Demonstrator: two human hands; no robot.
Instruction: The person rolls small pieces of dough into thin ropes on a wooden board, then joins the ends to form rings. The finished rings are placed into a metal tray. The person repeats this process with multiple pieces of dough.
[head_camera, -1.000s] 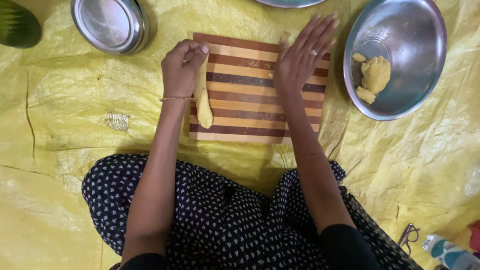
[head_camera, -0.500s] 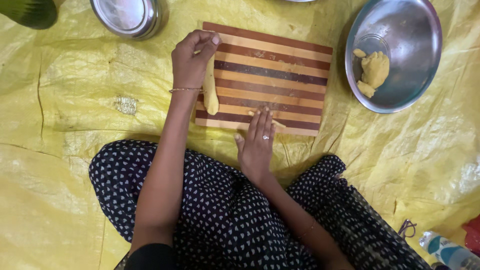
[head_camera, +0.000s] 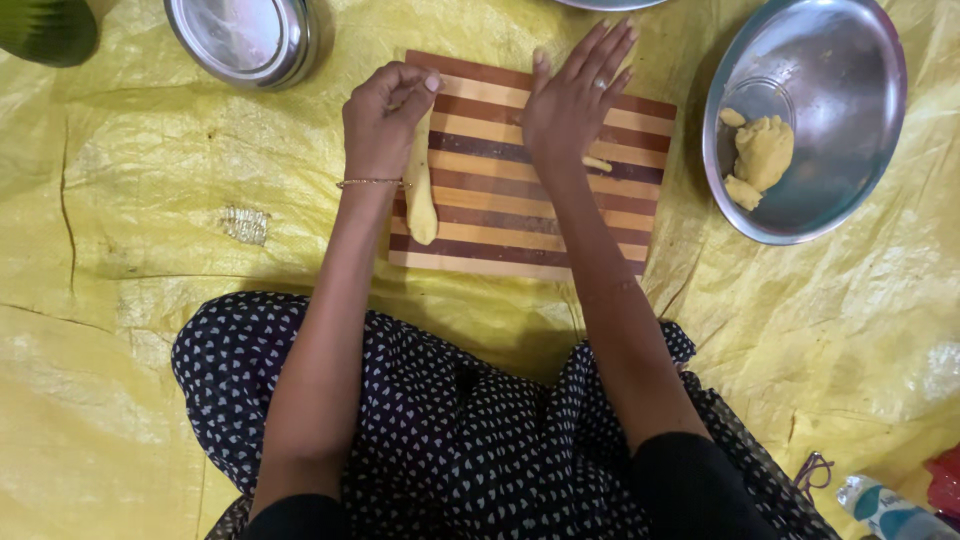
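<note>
Head view, looking down: my lap (head_camera: 440, 420) in the dark spotted cloth is nearest, and my two forearms run out from it over the yellow sheet (head_camera: 130, 300) to the striped board (head_camera: 520, 200).

My left hand (head_camera: 382, 120) is closed in a pinch on the top of a long dough strip (head_camera: 420, 190); thumb and fingers are together on it, and the strip hangs down along the board's left side, its lower end near the board's near edge.

My right hand (head_camera: 575, 100) has changed most. Half a second ago it lay low, at the near edge of the board by my lap; now it is far up the board, fingers spread and flat, palm down, holding nothing. A small dough piece (head_camera: 598, 163) shows at the heel of the palm, on the board. I judge from this back-and-forth that the rolling of that piece is under way, while the long strip waits finished in my left hand.

Farther right stands a steel bowl (head_camera: 860, 90) with lumps of dough (head_camera: 762, 152) inside, well apart from the board. At far left is a round steel tin (head_camera: 245, 40), and a green thing (head_camera: 45, 28) sits in the corner.
</note>
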